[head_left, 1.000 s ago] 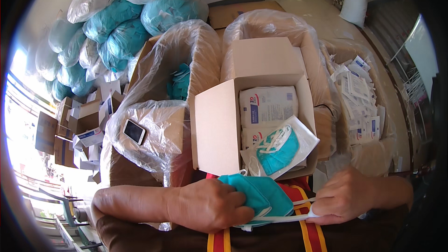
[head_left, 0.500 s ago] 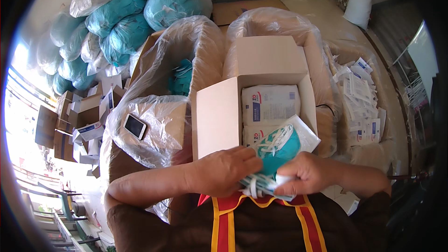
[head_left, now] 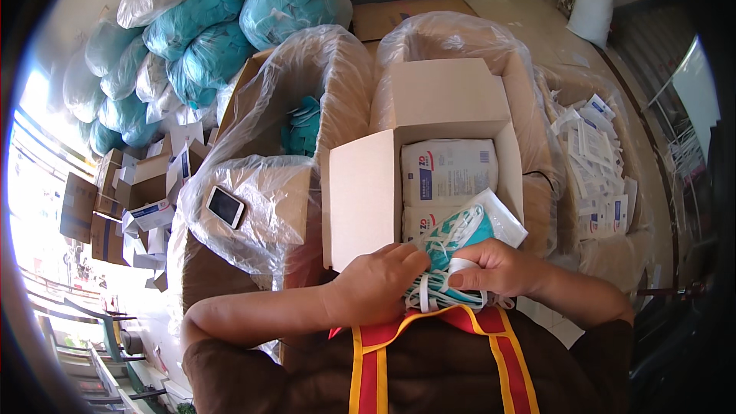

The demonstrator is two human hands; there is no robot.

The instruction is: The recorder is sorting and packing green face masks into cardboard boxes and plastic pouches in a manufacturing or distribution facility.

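A person's left hand [head_left: 377,280] and right hand [head_left: 497,267] grip opposite ends of strap-wrapped teal masks [head_left: 437,288], held crosswise between them; just beyond, nearer the right hand, a bagged mask [head_left: 477,231] slants up rightward in an open carton [head_left: 360,195]

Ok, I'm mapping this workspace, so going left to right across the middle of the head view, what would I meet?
Cardboard boxes, phone, left hand, right hand, heap of white packets.
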